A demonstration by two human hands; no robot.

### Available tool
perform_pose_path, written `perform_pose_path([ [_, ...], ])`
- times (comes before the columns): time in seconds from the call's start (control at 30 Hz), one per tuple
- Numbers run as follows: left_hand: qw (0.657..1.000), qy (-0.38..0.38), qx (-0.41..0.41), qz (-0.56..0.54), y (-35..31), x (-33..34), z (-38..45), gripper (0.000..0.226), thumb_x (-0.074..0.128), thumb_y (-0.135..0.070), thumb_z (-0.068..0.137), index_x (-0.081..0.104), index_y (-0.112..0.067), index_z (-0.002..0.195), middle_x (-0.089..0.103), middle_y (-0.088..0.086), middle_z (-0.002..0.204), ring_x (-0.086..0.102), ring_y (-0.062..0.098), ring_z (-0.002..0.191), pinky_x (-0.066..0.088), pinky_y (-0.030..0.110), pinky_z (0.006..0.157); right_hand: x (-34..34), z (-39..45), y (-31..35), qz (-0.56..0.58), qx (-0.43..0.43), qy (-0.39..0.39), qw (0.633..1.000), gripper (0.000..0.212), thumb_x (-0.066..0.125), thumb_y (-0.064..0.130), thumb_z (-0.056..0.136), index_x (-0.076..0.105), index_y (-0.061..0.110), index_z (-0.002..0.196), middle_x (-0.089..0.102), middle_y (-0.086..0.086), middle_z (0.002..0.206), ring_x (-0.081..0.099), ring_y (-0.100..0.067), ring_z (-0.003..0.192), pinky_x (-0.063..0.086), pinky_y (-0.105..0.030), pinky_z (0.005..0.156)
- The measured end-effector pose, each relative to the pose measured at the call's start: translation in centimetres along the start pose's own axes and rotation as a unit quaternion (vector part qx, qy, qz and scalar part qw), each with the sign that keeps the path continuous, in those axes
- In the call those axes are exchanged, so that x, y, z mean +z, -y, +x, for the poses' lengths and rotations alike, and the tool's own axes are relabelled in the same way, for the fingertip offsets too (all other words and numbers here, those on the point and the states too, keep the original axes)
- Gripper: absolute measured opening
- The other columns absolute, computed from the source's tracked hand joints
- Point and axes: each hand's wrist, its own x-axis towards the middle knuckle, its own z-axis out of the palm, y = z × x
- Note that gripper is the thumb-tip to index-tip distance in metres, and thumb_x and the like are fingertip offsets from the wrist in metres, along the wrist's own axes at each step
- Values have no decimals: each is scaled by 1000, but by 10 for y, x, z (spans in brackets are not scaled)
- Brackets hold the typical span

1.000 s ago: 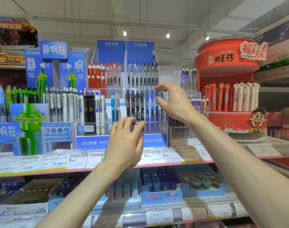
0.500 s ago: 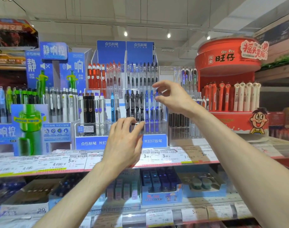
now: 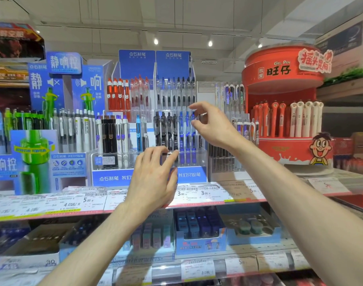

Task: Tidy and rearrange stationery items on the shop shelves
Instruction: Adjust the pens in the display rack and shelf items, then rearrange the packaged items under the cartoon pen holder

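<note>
Pens stand upright in a clear tiered display rack [image 3: 149, 162] with a blue front banner, set on the upper shelf [image 3: 52, 205] of the shop fixture. Its lower tier holds black pens [image 3: 163, 129] and, just to their right, blue pens [image 3: 186, 139]; the tier above carries red pens [image 3: 116, 93] on the left and more clear-barrelled ones on the right. The left hand [image 3: 153, 178] is raised in front of the rack's lower tier, fingers loosely bent with the tips touching the clear front wall near the base of the black pens (whether it actually grips anything there cannot be told). The right hand [image 3: 213, 124] is higher and to the right, beside the tops of the blue pens, with thumb and forefinger brought close together in a pinch around a small clear, glinting piece; what that piece is cannot be made out. The 2 hands are apart from each other. To the left of the rack stands a blue cardboard display [image 3: 50, 112] with green and white pens, and to the right a round red stand [image 3: 284, 69] marked GEL PEN holds orange and white pens above a cartoon face. Price labels [image 3: 73, 203] line the shelf edge, and boxes of small stationery [image 3: 199, 230] sit on the shelf below.
</note>
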Motion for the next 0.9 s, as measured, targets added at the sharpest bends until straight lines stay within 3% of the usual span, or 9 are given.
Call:
perform_pose_path([
  [0.2,999,-8,11,-52,1,-2,-9,50,44,-41,93,51,-19,137,49,6,135,43,24,125,38,43,105,6,-28,-3,-102,-48,-52,992,61,58,34,97,32,20,150,44,1,150,39,-13,138,30,-36,117],
  [0.4,991,-3,9,-134,-8,1,-53,48,51,-40,93,53,-17,136,45,6,144,44,27,128,37,44,104,32,-104,-23,-187,-41,-78,978,62,49,52,95,43,16,145,43,-7,151,34,-24,142,28,-48,116],
  [0.57,979,-10,14,-204,-20,1,-100,47,59,-32,93,55,-14,135,48,9,141,45,28,129,37,46,108,54,-184,-39,-202,20,-77,976,66,45,57,95,42,16,146,29,-10,160,23,-28,149,18,-51,120],
  [0.7,966,-24,9,-256,-30,9,-142,46,62,-24,92,56,-9,135,47,13,143,40,31,136,33,46,112,64,-250,-43,-191,60,-79,977,67,52,51,96,38,14,150,20,-9,164,14,-25,152,20,-53,119],
  [0.9,925,84,-132,-346,-62,39,-226,48,53,-34,94,49,-23,141,37,-3,150,33,16,139,29,35,113,78,-349,-55,-165,195,-29,966,69,47,58,96,31,23,153,17,0,165,12,-14,152,20,-50,121],
])
